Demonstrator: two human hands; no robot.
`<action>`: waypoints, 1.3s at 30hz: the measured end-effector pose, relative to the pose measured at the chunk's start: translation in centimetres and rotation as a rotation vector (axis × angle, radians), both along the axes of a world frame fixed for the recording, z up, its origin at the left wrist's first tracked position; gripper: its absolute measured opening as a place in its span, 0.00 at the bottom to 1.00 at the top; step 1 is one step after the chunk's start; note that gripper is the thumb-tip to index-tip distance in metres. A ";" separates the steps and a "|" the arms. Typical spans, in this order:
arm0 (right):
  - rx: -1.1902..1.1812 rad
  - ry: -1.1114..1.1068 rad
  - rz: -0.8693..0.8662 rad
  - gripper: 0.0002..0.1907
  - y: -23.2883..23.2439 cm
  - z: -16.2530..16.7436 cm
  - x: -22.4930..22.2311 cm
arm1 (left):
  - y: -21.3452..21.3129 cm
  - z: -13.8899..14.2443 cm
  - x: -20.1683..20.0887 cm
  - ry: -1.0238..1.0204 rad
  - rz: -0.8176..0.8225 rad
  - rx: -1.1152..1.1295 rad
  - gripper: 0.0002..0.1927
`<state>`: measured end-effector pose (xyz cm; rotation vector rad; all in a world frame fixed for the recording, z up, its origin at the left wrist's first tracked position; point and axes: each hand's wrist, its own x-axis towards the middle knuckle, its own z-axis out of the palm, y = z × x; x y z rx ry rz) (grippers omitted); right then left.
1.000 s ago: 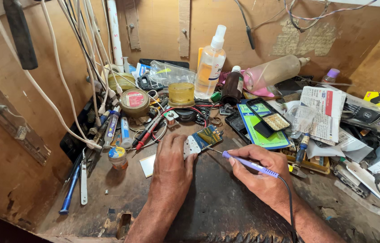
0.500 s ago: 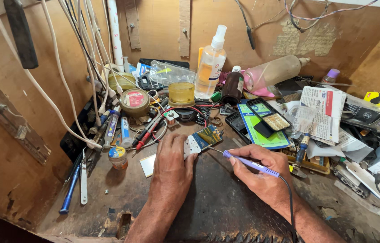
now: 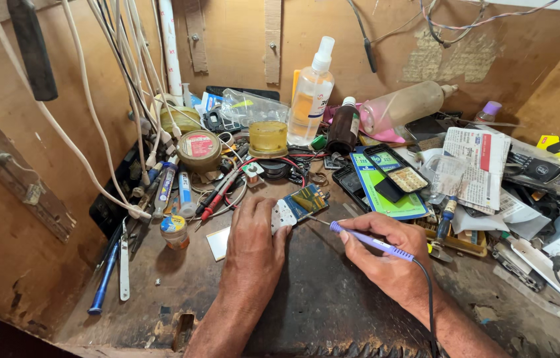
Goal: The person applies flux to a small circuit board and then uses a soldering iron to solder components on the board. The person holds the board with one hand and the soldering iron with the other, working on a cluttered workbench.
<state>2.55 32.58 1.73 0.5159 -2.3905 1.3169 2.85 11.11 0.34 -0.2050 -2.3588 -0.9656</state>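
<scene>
My left hand [image 3: 254, 240] lies flat on the dark wooden bench and its fingertips press down a small phone circuit board [image 3: 298, 206] with a white keypad part and a blue-green screen. My right hand [image 3: 386, 255] holds a purple-handled soldering iron [image 3: 373, 242] like a pen. The iron's thin metal tip points left and reaches the lower right edge of the board. Its black cord runs back along my right wrist toward the bench's front edge.
A clear spray bottle [image 3: 310, 94], a brown bottle [image 3: 344, 126], a yellow jar [image 3: 268, 138] and a round tin [image 3: 199, 150] stand behind the board. A green card with a phone [image 3: 387, 178] lies to the right, beside papers and boxes. Pens, tweezers [image 3: 124, 260] and white cables crowd the left.
</scene>
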 end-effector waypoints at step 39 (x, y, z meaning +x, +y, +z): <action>-0.117 0.001 0.018 0.10 -0.2 0.7 1.0 | -0.3 0.7 0.7 0.019 0.002 0.015 0.22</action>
